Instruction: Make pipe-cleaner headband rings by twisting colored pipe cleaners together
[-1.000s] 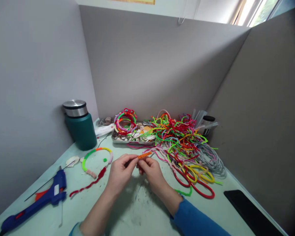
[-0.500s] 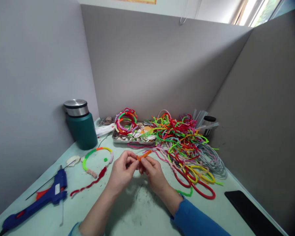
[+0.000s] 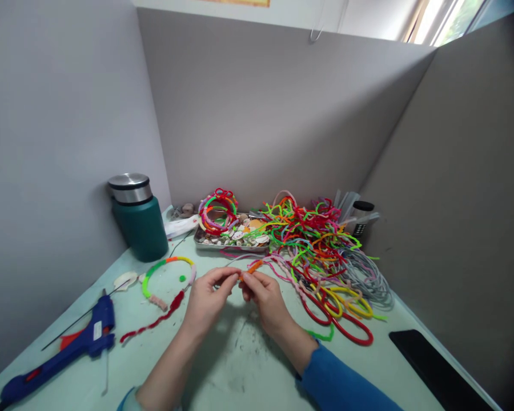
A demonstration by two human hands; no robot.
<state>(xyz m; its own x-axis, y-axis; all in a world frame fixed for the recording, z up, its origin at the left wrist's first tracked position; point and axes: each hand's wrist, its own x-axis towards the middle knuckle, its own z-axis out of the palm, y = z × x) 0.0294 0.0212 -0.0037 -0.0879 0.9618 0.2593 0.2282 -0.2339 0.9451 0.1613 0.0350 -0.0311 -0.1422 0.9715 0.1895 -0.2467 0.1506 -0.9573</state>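
Over the middle of the table, my left hand [image 3: 211,297] and my right hand [image 3: 263,297] meet, fingertips almost touching. Both pinch a short orange pipe cleaner [image 3: 255,266], whose fuzzy end sticks out up and to the right beyond my right fingers. The rest of it is hidden behind the fingers. Left of my hands lies a ring wrapped in several colours [image 3: 149,274], with green, orange, yellow and lilac sections. From its lower right trails a twisted red pipe cleaner [image 3: 154,323].
At left are a blue glue gun [image 3: 92,337] and a green bottle [image 3: 139,225]. Behind my hands, a metal tray [image 3: 231,248] holds wrapped rings and small pieces. A tangled pipe cleaner heap [image 3: 308,234], red-handled scissors [image 3: 360,337] and a black phone-like slab [image 3: 432,365] are to the right.
My left fingers have closed in on the orange pipe cleaner, and less of it shows between the hands. Its forked shape is no longer visible. The camera view has shifted slightly.
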